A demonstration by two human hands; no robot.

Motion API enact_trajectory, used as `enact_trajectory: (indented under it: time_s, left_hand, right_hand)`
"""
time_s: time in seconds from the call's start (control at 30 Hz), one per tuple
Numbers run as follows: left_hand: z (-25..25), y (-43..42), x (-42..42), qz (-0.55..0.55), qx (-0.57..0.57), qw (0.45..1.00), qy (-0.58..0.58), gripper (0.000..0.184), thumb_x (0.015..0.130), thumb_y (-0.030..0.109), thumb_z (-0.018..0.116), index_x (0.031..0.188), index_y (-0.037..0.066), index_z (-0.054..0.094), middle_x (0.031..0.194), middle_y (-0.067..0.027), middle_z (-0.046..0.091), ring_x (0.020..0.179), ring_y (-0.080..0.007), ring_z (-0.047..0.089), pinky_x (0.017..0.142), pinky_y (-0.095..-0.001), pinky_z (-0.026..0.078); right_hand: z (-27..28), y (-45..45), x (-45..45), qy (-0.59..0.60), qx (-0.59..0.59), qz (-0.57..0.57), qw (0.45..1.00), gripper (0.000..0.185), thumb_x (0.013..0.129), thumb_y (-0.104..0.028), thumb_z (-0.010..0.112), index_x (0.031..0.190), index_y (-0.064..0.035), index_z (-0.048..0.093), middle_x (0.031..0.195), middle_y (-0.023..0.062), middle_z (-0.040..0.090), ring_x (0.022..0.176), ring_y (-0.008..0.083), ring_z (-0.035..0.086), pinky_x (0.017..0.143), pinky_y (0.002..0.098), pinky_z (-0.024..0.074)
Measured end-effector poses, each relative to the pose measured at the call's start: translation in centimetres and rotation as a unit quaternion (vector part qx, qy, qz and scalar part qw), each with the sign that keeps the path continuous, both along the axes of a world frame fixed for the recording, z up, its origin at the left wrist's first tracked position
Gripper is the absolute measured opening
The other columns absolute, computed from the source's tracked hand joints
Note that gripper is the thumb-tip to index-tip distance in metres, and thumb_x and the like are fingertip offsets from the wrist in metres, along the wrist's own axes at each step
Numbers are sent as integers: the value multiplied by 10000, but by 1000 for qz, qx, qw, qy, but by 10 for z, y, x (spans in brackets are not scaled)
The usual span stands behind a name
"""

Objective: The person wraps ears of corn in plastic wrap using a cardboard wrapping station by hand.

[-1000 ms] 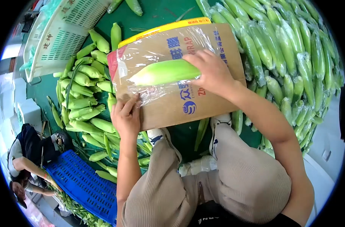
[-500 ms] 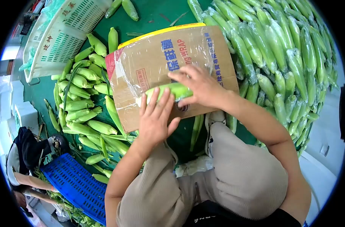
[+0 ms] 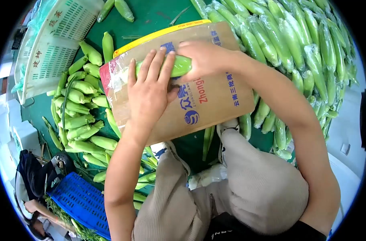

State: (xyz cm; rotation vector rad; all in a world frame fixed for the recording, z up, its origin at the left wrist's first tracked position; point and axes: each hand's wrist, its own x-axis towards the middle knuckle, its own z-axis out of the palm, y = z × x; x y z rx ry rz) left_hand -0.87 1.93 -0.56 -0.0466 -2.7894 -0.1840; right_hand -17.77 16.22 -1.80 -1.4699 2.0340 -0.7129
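Observation:
A green ear of corn [image 3: 182,66] in its husk lies across the upper part of a cardboard box [image 3: 219,98], with clear plastic film [image 3: 119,72] on the box top. My left hand [image 3: 149,84] lies over the ear, its fingers across the top and its thumb on the near side. My right hand [image 3: 201,58] is closed at the ear's right end, with its fingertips partly hidden. A yellow-edged carton [image 3: 163,32] shows along the box's far side.
Unwrapped corn [image 3: 80,108] is heaped at left, film-wrapped corn [image 3: 271,40] at right. A white crate [image 3: 56,44] stands at upper left and a blue basket [image 3: 80,203] at lower left, where another person [image 3: 42,211] bends. Green sheeting [image 3: 151,18] covers the surface.
Both hands and the ear of corn have moved away from my body, towards the box's far edge. My right hand has gone from spread fingers to closed at the ear's end.

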Motion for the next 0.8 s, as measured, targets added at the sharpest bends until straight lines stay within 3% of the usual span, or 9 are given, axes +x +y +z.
enact_trajectory:
  time_s: [0.13,0.27,0.3,0.33,0.47,0.53,0.67,0.73,0.8]
  left_hand:
    - [5,3,5,25,47,989,-140,550,715,140,794,1246,112,651,1087,-92,712,1069,-323,653,959,-465,506]
    - [20,14,12,-24,112,966,-231,455,655,156,797,1086,75,677,938,-166,710,950,-381,665,838,-479,538]
    - [26,16,11,-39,118,954,-272,452,648,167,800,1071,69,676,928,-179,707,941,-389,666,840,-483,537]
    - [30,18,14,-52,123,939,-316,450,640,177,804,1056,63,676,917,-192,704,931,-398,667,842,-488,537]
    - [25,40,56,-55,124,894,-428,473,676,260,816,1058,30,659,894,-228,704,901,-419,688,826,-505,539]
    - [38,53,68,-116,181,794,-568,498,705,288,813,1100,27,660,947,-237,714,937,-434,685,849,-501,537]
    - [-8,75,132,-207,387,589,-679,587,738,278,808,1237,38,614,1060,-229,699,1032,-410,668,908,-457,528]
    - [-12,61,139,-186,391,618,-657,681,737,310,837,1300,30,577,1224,-237,650,1137,-382,640,950,-429,515]
    - [9,45,130,-147,357,672,-632,757,723,311,862,1355,24,560,1320,-236,621,1212,-367,619,997,-416,504]
  right_hand:
    - [26,9,-1,-71,197,117,971,721,818,-697,733,1082,-26,699,1136,209,684,967,364,679,836,441,540]
    - [-22,-19,-6,124,-146,89,978,656,1017,-660,460,1457,-189,577,1540,125,514,1444,367,437,1171,493,384]
    - [-21,-13,6,208,-35,114,971,637,1043,-624,419,1584,-288,420,1677,18,334,1574,317,211,1259,600,179]
    - [-51,-14,16,275,16,132,952,658,1018,-659,427,1585,-325,408,1703,-14,273,1585,274,193,1249,652,138]
    - [-44,5,39,239,1,121,963,694,989,-665,476,1591,-329,396,1718,-57,229,1599,230,143,1272,618,73]
    - [-54,5,40,237,-9,118,964,724,990,-659,475,1602,-284,381,1720,-44,229,1605,225,115,1271,628,41]
    - [-57,11,47,180,-100,126,971,834,937,-699,534,1554,-148,427,1635,92,373,1514,291,339,1244,602,183]
    - [-40,33,83,39,-138,183,973,911,889,-736,577,1512,-82,453,1557,164,458,1430,331,460,1212,580,261]
    - [14,80,132,-57,6,231,971,965,801,-741,690,1440,-46,489,1363,212,600,1255,368,597,1127,553,378]
